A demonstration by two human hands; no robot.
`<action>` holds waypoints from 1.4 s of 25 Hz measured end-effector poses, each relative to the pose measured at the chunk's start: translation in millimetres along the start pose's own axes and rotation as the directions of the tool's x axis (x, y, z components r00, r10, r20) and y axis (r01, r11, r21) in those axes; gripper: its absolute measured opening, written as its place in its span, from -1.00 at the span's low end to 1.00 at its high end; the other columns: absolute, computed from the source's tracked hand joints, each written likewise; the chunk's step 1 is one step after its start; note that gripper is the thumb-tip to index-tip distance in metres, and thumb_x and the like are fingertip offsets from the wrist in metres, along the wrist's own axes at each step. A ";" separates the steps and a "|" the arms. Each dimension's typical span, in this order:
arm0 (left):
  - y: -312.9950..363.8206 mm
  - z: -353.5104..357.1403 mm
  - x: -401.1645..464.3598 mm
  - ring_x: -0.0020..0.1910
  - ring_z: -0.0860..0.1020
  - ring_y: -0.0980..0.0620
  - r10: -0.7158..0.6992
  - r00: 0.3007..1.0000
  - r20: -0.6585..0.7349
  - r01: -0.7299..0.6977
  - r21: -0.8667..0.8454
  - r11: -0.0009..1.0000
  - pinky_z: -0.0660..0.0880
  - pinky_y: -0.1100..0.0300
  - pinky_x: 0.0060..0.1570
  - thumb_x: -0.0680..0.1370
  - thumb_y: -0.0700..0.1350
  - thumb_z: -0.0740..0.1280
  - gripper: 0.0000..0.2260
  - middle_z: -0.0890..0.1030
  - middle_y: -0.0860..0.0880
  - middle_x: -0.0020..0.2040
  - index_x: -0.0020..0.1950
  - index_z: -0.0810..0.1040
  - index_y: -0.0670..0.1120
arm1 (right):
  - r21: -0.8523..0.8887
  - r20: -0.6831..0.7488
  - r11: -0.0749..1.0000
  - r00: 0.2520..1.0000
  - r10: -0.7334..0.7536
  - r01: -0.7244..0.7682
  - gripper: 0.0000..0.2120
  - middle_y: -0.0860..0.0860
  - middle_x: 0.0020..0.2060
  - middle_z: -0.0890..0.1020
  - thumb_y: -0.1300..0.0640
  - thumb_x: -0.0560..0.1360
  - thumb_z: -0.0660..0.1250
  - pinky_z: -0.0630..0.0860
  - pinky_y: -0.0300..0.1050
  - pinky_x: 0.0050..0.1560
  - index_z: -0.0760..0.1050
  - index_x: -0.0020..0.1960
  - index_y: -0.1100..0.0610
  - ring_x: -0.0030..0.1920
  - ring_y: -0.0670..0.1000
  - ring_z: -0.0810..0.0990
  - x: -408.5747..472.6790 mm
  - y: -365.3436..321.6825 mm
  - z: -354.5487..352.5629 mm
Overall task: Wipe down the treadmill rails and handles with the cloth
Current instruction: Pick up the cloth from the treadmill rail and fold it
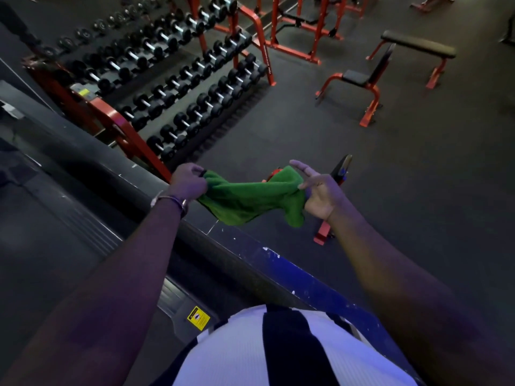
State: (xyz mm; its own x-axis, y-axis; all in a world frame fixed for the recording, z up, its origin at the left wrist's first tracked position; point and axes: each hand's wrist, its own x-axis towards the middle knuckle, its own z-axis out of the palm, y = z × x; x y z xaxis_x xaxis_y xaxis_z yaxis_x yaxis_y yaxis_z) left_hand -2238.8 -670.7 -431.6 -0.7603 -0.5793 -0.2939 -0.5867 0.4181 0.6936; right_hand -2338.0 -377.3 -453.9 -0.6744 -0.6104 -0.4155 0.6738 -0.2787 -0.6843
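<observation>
Both hands hold cloth (250, 197) taut in air: left hand (189, 181) fisted on one end, right hand (320, 190) pinching other (fingers splayed). Cloth's long axis crosses treadmill rail (228, 252) just below; left hand nearer rail. No contact yet, approx. ready to lower.

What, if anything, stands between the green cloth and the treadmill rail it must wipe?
Nothing visible does. The cloth is held stretched between the left hand and right hand, with the rail passing beneath its left end.
</observation>
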 end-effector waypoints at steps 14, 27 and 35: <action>-126.6 -12.6 -113.6 0.11 0.57 -0.27 0.398 0.912 -0.101 -0.294 0.516 0.805 0.47 -0.02 0.06 0.41 -0.10 0.32 -0.68 0.37 -0.15 0.41 0.15 0.57 -0.13 | -0.811 0.177 0.545 0.977 -0.119 0.214 -0.50 0.11 -0.10 0.69 0.52 0.28 0.45 0.63 0.14 0.09 0.69 -0.06 -0.06 -0.14 0.01 0.65 79.0 46.4 157.8; -188.6 -116.9 -216.0 -0.16 0.66 0.00 -0.456 0.861 -0.224 -0.010 -0.905 0.425 0.56 0.15 -0.20 0.54 0.08 0.29 -0.68 0.68 -0.08 -0.09 0.08 0.61 -0.14 | -0.759 0.426 0.461 0.886 -0.184 0.461 -0.69 0.01 -0.08 0.71 0.24 0.33 0.56 0.59 -0.20 0.01 0.69 0.07 0.13 -0.07 -0.07 0.67 -51.1 267.0 255.7; -319.0 -225.2 -270.9 0.00 0.64 -0.21 -0.402 0.839 -0.367 -0.089 -0.821 0.564 0.59 -0.21 -0.03 0.06 -0.42 0.36 -0.45 0.68 -0.16 -0.02 0.02 0.65 -0.13 | -0.733 0.633 0.134 0.741 -0.225 0.667 -0.20 0.14 0.40 0.30 -0.16 0.22 0.55 0.19 -0.05 0.48 0.39 0.39 -0.01 0.46 0.10 0.25 -59.1 347.0 377.2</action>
State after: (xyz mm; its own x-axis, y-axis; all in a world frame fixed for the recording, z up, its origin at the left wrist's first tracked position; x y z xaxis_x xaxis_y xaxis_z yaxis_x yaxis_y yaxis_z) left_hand -1783.0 -804.7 -425.1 -0.2995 -0.9109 -0.2838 -0.0345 -0.2869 0.9573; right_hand -1950.4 -717.6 -440.7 -0.4603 -0.8586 0.2258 -0.5807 0.0988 -0.8081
